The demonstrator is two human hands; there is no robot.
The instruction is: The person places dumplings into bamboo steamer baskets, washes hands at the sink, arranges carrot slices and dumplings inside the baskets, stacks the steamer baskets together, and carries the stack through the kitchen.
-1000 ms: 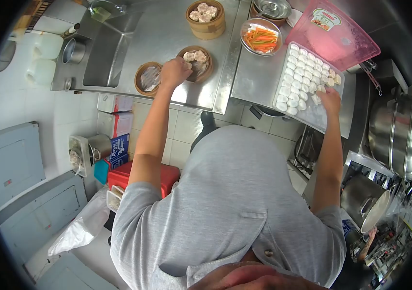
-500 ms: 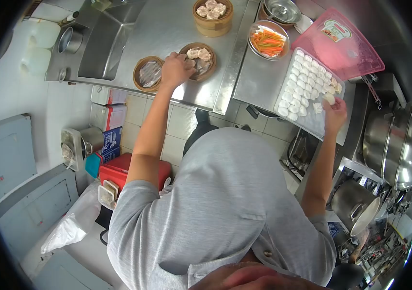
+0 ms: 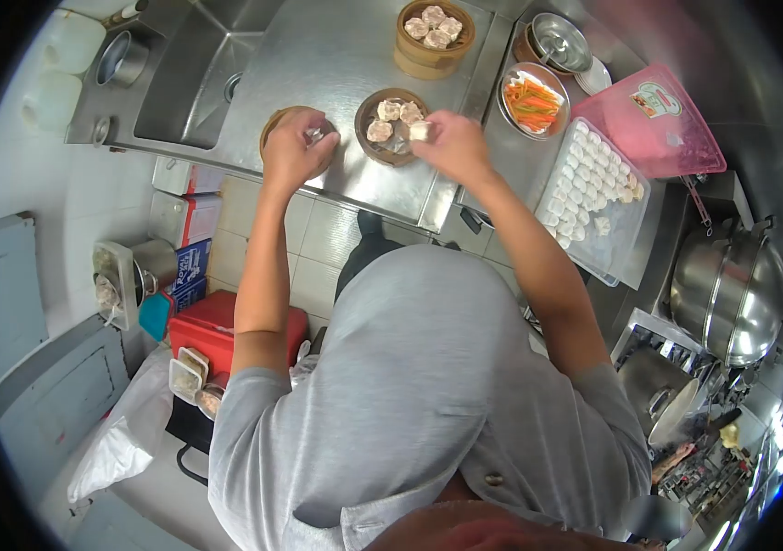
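My right hand [image 3: 458, 147] pinches a pale shumai dumpling [image 3: 420, 130] at the right rim of a small round bamboo steamer [image 3: 363, 128]. Three shumai [image 3: 380, 131] sit inside that steamer on a clear plastic liner [image 3: 397, 145]. Over a second bamboo steamer [image 3: 271, 123] to the left, my left hand [image 3: 292, 156] has its thumb and fingers closed on a shiny clear plastic sheet [image 3: 314, 135]. My hand hides most of that steamer. At right, a tray [image 3: 614, 241] holds rows of white dumplings [image 3: 584, 174].
A taller bamboo steamer [image 3: 428, 61] with several shumai stands at the back. Beside it are a bowl of orange strips [image 3: 531, 103], metal bowls [image 3: 560, 42] and a pink plastic bin [image 3: 653, 133]. A sink [image 3: 191, 96] lies left; a large metal wok [image 3: 731, 294] is right.
My right hand has brought a dumpling from the tray to the middle steamer. My left hand has moved left from that steamer to the other one and closed on its plastic sheet.
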